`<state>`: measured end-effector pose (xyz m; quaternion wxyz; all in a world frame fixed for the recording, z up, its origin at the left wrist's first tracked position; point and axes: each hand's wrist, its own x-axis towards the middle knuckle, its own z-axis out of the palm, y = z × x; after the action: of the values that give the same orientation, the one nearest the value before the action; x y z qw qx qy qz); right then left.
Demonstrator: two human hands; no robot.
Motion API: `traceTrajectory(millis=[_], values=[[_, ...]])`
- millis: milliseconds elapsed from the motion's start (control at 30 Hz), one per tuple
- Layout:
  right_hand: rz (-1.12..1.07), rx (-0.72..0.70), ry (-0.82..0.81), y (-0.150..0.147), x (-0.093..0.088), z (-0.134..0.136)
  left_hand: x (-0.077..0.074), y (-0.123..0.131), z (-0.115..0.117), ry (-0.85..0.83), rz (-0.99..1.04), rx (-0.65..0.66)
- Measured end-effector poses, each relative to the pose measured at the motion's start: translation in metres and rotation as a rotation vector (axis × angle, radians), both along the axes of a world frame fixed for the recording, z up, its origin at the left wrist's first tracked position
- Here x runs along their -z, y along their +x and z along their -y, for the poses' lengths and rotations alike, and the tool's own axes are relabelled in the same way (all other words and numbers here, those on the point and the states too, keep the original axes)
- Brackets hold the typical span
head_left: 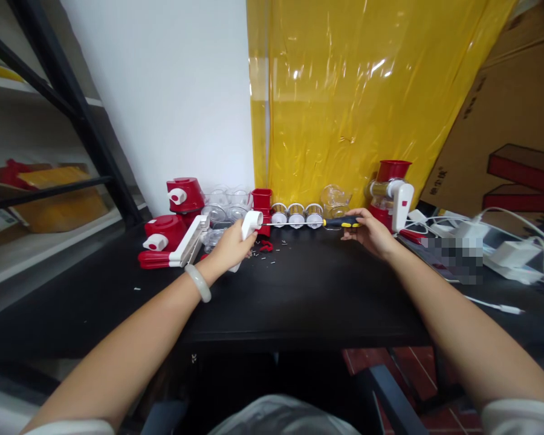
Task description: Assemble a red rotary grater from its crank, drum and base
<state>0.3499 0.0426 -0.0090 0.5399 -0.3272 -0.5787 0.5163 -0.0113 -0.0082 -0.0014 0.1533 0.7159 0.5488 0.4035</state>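
In my left hand [229, 246] is a white plastic part [252, 222] with a round end that faces right. My right hand [372, 232] grips the black and yellow handle of a screwdriver [342, 222]. The long shaft points left, and its tip reaches the round end of the white part; whether it sits inside cannot be made out. Below the hands, small screws [272, 262] and a small red piece [266, 246] lie scattered on the black table [308, 302].
Red housings [165, 228] and white crank handles [194, 238] stand at left. Clear cups [238, 198], a red hopper [262, 202] and several grater drums [296, 215] line the back. An assembled rotary grater [392, 193] stands at right, near white chargers and cables [512, 257].
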Motion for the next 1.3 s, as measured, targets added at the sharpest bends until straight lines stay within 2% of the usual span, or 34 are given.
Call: traceTrajectory(millis=[533, 800, 1000, 1300], values=[[0.113, 0.091, 0.057, -0.0019, 0.0014, 0.0006, -0.0039, 0.0010, 0.0027, 0.017, 0.003, 0.001], [0.058, -0.057, 0.044, 0.0024, 0.0004, 0.0005, -0.0036, 0.0008, 0.0030, 0.022, 0.001, -0.003], [0.071, 0.022, 0.039, 0.0031, 0.0030, -0.0036, -0.0021, 0.0009, 0.0028, 0.018, -0.009, 0.007], [0.096, 0.052, 0.081, 0.0015, 0.0064, -0.0024, -0.0025, 0.0007, 0.0022, 0.029, 0.020, 0.011]])
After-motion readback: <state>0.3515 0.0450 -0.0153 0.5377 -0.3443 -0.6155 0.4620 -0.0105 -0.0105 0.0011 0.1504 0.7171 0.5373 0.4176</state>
